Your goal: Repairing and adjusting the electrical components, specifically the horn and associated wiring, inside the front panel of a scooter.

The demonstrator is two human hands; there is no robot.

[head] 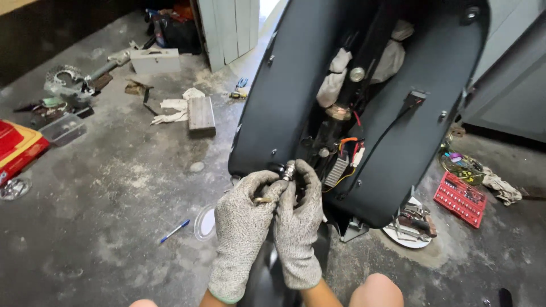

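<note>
silvery metal fitting (289,169) pinched between gloved hands.

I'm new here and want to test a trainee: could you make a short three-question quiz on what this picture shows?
1. True or false: both hands wear grey knit gloves.
2. What does the right hand pinch at its fingertips? A) small metal part B) blue pen C) wooden block
3. On which side of the picture does the red tray of small parts lie?

Key:
1. True; the left hand is gloved too.
2. A, the small metal part.
3. The right side, on the concrete floor.
</note>
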